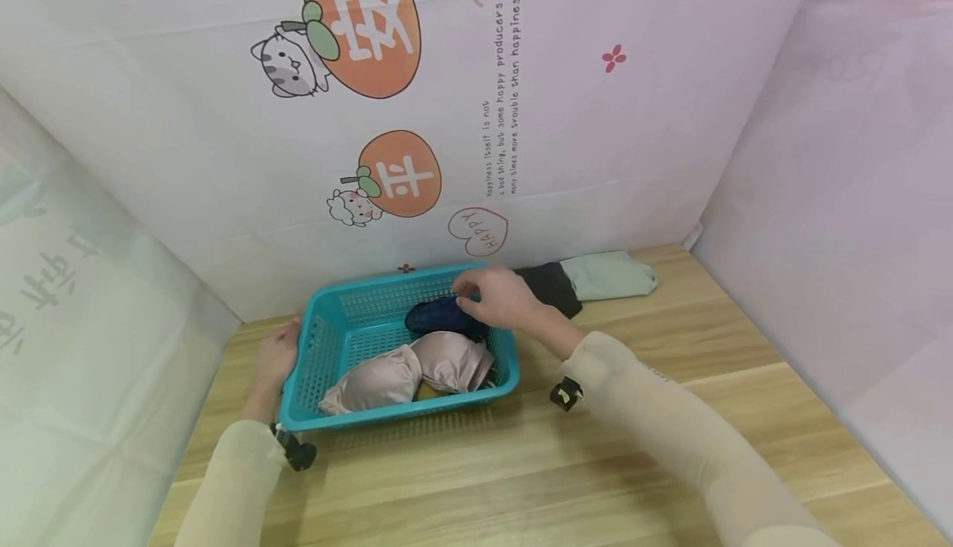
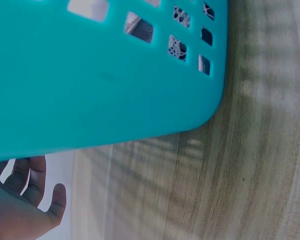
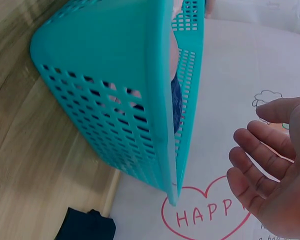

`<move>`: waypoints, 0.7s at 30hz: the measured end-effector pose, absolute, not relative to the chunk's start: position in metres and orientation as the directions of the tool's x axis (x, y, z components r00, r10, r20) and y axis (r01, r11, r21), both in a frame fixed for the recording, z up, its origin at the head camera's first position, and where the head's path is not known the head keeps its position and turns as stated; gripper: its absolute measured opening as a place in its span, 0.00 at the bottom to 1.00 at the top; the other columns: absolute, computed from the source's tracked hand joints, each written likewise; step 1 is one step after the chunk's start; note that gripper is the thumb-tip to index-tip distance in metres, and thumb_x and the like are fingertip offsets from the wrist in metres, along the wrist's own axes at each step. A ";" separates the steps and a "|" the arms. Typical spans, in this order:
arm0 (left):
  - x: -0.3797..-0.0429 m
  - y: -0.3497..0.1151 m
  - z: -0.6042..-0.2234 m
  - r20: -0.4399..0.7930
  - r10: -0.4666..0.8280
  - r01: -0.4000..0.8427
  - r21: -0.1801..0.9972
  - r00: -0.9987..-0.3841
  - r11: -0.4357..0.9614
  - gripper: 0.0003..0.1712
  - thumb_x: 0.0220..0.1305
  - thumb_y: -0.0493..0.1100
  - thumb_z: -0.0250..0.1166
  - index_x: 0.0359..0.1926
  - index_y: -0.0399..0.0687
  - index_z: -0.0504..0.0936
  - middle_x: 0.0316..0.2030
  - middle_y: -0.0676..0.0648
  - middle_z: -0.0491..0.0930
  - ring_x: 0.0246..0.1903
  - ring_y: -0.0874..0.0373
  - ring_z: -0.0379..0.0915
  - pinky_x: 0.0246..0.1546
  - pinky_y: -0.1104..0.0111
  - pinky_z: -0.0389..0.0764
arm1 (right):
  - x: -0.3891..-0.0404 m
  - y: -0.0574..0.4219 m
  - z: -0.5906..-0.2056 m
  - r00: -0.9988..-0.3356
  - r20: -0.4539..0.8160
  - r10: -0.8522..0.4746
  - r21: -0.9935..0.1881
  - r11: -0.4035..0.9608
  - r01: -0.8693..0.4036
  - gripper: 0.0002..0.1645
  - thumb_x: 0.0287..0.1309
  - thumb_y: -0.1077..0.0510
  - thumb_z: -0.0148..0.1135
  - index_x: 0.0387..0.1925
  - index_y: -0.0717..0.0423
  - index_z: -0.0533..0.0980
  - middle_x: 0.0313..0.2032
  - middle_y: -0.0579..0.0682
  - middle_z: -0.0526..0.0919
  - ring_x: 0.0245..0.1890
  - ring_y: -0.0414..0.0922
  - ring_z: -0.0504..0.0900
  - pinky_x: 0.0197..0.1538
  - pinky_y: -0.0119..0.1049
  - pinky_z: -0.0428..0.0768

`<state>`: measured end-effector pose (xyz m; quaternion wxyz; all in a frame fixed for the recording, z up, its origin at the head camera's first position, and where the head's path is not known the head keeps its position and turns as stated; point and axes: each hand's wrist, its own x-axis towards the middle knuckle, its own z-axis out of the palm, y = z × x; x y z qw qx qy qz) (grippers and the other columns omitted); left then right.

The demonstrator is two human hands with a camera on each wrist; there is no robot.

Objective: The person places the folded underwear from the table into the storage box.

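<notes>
A turquoise plastic basket (image 1: 313,381) with perforated walls stands on the wooden table. In it lie a pale pink satin bra (image 1: 380,379), cups upward, and a dark navy patterned garment (image 1: 439,315) near the back wall. My left hand (image 1: 278,352) is at the basket's left end, its fingertips at the rim. The left wrist view shows that hand's thumb apart from the basket, other fingers partly hidden behind the edge. Above the basket's back right corner hovers my right hand (image 1: 499,295). In the right wrist view this hand (image 3: 275,165) holds nothing, its fingers loosely bent.
Right of the basket, against the back wall, lie a folded black cloth (image 1: 553,286) and a folded pale green cloth (image 1: 609,275). White printed sheets (image 1: 566,133) enclose the wooden table (image 1: 596,456) at the back and both sides.
</notes>
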<state>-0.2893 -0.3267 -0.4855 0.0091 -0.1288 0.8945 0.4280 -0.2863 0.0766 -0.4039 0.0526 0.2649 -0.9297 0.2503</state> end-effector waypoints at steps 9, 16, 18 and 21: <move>-0.290 -0.327 -0.486 -0.133 -0.220 -0.240 0.770 -0.967 0.591 0.47 0.74 0.72 0.32 0.73 0.41 0.65 0.69 0.31 0.67 0.70 0.31 0.60 0.67 0.38 0.65 | -0.291 0.093 -0.402 -0.874 0.210 -0.438 -0.449 0.751 -0.484 0.15 0.67 0.52 0.62 0.52 0.48 0.82 0.47 0.47 0.88 0.49 0.47 0.86 0.51 0.44 0.84; -0.289 -0.327 -0.486 -0.144 -0.226 -0.252 0.774 -0.963 0.581 0.49 0.73 0.73 0.32 0.72 0.41 0.66 0.70 0.31 0.66 0.69 0.31 0.61 0.66 0.39 0.67 | -0.296 0.107 -0.404 -0.888 0.215 -0.407 -0.442 0.770 -0.460 0.15 0.66 0.51 0.63 0.51 0.49 0.83 0.47 0.48 0.88 0.48 0.47 0.86 0.51 0.45 0.83; -0.288 -0.326 -0.485 -0.153 -0.227 -0.259 0.776 -0.962 0.575 0.49 0.72 0.74 0.31 0.72 0.41 0.66 0.70 0.31 0.66 0.69 0.31 0.62 0.65 0.39 0.67 | -0.298 0.112 -0.405 -0.891 0.214 -0.400 -0.440 0.775 -0.453 0.15 0.66 0.51 0.62 0.52 0.50 0.83 0.47 0.48 0.88 0.48 0.48 0.85 0.50 0.45 0.83; -0.287 -0.326 -0.485 -0.158 -0.223 -0.261 0.779 -0.962 0.571 0.49 0.72 0.74 0.31 0.73 0.41 0.65 0.70 0.31 0.65 0.69 0.31 0.61 0.65 0.39 0.67 | -0.300 0.119 -0.407 -0.902 0.206 -0.378 -0.449 0.783 -0.431 0.16 0.66 0.50 0.62 0.52 0.50 0.82 0.47 0.49 0.88 0.47 0.47 0.85 0.50 0.45 0.83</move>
